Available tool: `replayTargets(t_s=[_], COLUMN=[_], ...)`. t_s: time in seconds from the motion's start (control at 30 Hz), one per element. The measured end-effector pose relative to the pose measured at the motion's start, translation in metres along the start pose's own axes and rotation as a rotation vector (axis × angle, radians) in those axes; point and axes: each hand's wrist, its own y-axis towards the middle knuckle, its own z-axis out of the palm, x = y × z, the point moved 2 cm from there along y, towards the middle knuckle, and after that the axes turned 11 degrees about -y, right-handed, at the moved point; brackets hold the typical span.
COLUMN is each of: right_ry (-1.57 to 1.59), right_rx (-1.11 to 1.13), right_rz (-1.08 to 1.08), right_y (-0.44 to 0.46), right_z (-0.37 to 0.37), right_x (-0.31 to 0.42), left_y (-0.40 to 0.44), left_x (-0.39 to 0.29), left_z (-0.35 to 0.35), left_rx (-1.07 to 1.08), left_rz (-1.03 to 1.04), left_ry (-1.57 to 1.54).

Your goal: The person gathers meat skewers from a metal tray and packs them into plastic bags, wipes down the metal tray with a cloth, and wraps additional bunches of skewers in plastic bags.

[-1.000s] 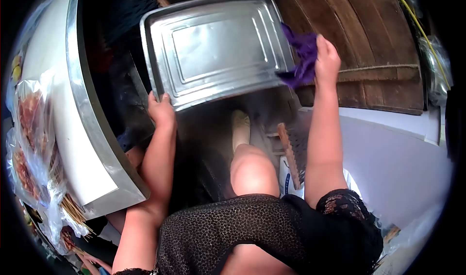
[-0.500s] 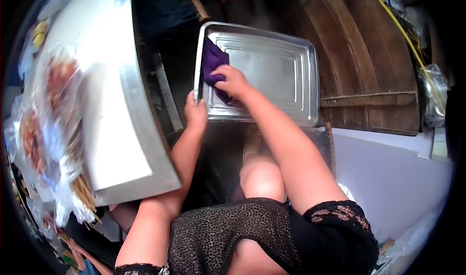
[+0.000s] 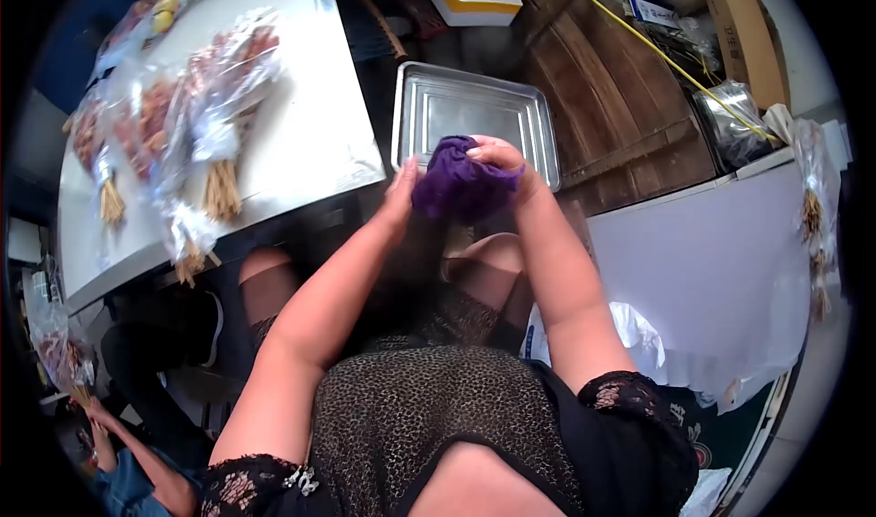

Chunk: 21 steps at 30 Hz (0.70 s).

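The right hand gripped the purple cloth, bunched presumably for control; left hand closure beside the metal tray's near-left corner was indeterminate.

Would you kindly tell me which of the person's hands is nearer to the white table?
The left hand: it is just beyond the near corner of the white table. The right hand is farther off, gripping the purple cloth.
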Motion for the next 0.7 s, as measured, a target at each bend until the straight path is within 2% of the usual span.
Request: replayTargets(t_s=[0.03,0.07,0.1,0.17,0.23,0.3,0.37,0.4,0.43,0.5,0.53,0.57,0.63,0.7], right_ry=[-0.011,-0.303,-0.590,-0.961,-0.625,-0.899,-0.380,-0.383,-0.542,-0.868,-1.036,-1.159,-1.316,-1.232], right_rx=[0.022,-0.217,-0.466,-0.746,-0.592,-0.627,-0.371,-0.225,-0.188,0.089,0.198,0.243,0.283,0.094], right_rz=[-0.021,0.003,0.018,-0.176,-0.189,-0.277,0.014,0.077,0.160,0.275,0.462,0.525,0.346,0.114], right_y=[-0.006,-0.009,-0.012,-0.019,-0.029,-0.036,-0.049,-0.049,-0.053,-0.047,-0.044,-0.033,0.003,0.051], right_z=[0.009,0.009,0.008,0.008,0.054,0.066,0.094,0.095,0.106,0.108,0.132,0.134,0.136,0.145], right_x=[0.001,0.000,-0.002,-0.020,-0.033,-0.051,-0.043,-0.042,-0.028,-0.011,0.017,0.026,0.062,0.123], left_y=[-0.019,-0.040,-0.040,-0.066,-0.084,-0.096,-0.119,-0.134,-0.146,-0.159,-0.163,-0.167,-0.161,-0.144], left_x=[-0.016,-0.023,-0.013,-0.021,-0.026,-0.025,-0.029,-0.038,-0.044,-0.057,-0.066,-0.072,-0.070,-0.057], left_z=[0.018,0.036,0.028,0.038,0.052,0.050,0.054,0.054,0.048,0.015,0.002,-0.011,-0.041,-0.075], left_rx=[0.074,0.055,0.139,-0.024,0.122,0.232,0.264,0.303,0.295,0.441,0.413,0.382,0.297,0.227], left_rz=[-0.211,-0.174,-0.094,-0.045,-0.031,-0.054,-0.133,-0.184,-0.199,-0.269,-0.305,-0.347,-0.316,-0.245], left_ry=[-0.057,-0.119,-0.077,0.076,0.043,0.064,0.104,0.195,0.271,0.238,0.323,0.403,0.449,0.466])
